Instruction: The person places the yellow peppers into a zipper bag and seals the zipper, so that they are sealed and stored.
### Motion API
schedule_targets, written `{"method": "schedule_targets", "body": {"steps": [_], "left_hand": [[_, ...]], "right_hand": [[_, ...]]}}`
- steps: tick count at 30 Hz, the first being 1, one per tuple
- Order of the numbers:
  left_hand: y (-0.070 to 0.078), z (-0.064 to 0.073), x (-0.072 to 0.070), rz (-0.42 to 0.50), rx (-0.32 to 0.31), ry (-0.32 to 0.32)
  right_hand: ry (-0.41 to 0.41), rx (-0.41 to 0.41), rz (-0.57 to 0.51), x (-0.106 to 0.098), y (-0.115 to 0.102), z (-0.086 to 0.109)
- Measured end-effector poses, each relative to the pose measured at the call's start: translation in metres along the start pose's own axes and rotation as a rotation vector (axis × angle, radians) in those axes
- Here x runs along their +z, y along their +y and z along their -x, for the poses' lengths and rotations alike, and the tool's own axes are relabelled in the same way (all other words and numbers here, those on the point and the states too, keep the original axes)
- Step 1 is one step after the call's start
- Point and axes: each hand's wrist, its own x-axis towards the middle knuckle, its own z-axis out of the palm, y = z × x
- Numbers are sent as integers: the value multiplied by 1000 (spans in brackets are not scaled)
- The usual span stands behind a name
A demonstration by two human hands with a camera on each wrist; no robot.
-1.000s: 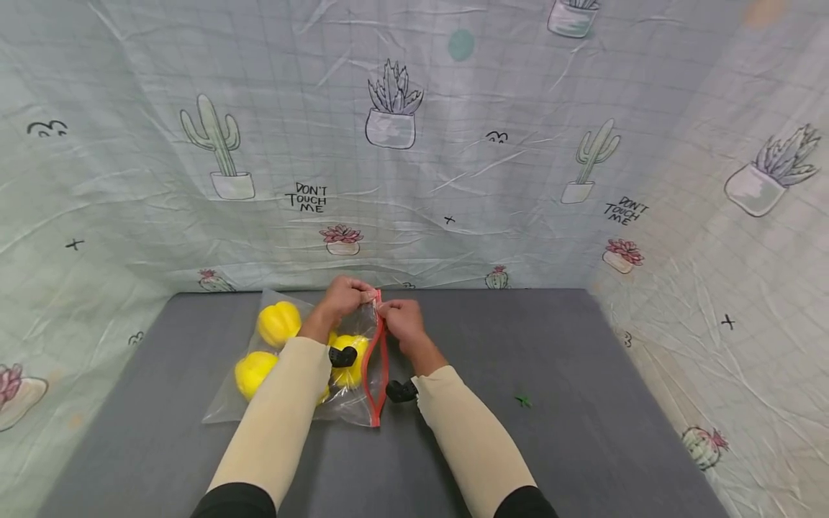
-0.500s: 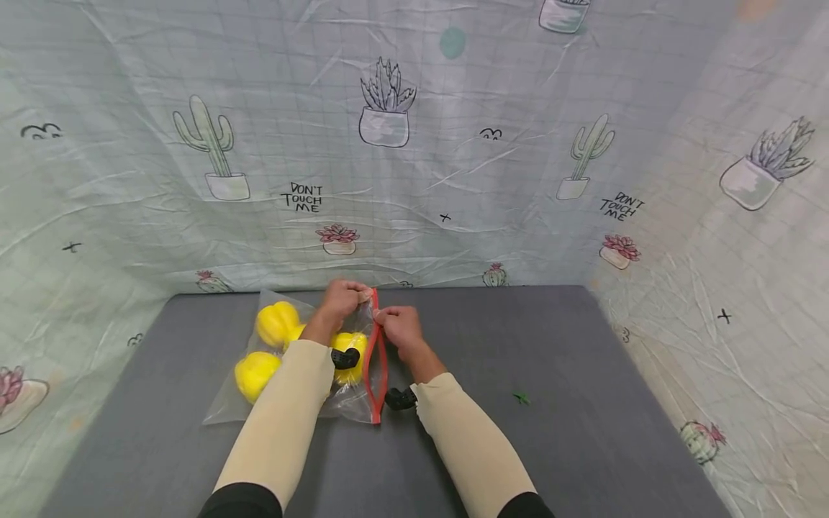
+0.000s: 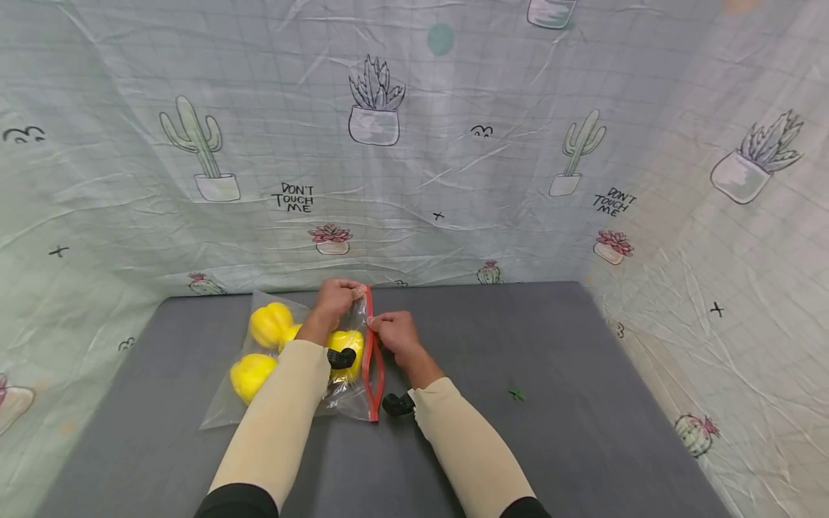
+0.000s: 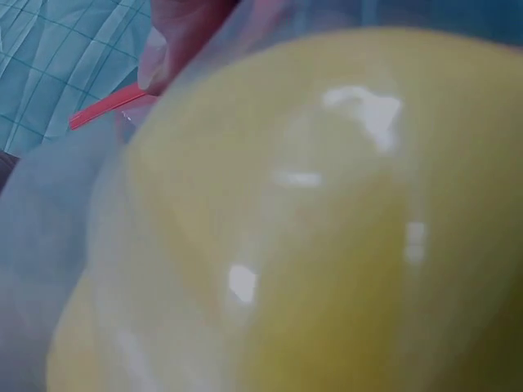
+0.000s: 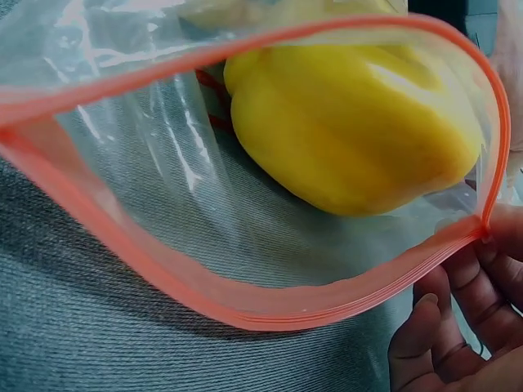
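A clear zip bag [image 3: 220,406] lies on the table with several yellow bell peppers [image 3: 252,375] inside. Its red zip strip [image 5: 270,320] runs along the right side, and the mouth gapes over the nearer part. At the far corner of the strip my left hand [image 3: 334,298] pinches the bag between thumb and finger. My right hand [image 3: 396,332] pinches the same strip a little nearer to me. One yellow bell pepper [image 5: 351,131] shows through the gaping mouth in the right wrist view. Bag film and a bell pepper [image 4: 327,229] fill most of the left wrist view.
On the grey table [image 3: 583,446], a small green scrap [image 3: 516,395] lies to the right of my right hand. A printed cloth with cactus drawings [image 3: 453,165] hangs behind the table and along both sides.
My right hand has slid along the red strip toward me, away from the far corner. The gaping stretch looks shorter. My left hand stays at the corner, while the head view has shifted slightly.
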Motion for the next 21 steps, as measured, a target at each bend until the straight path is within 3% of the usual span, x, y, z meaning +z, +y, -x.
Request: {"method": "schedule_targets", "body": {"steps": [13,21], "left_hand": [[1,1,-3,45,7,18],[0,0,-5,61,-32,14]], "right_hand": [[-36,-29,14,-3,8,11],[-84,-41,70,-10,13,15]]}}
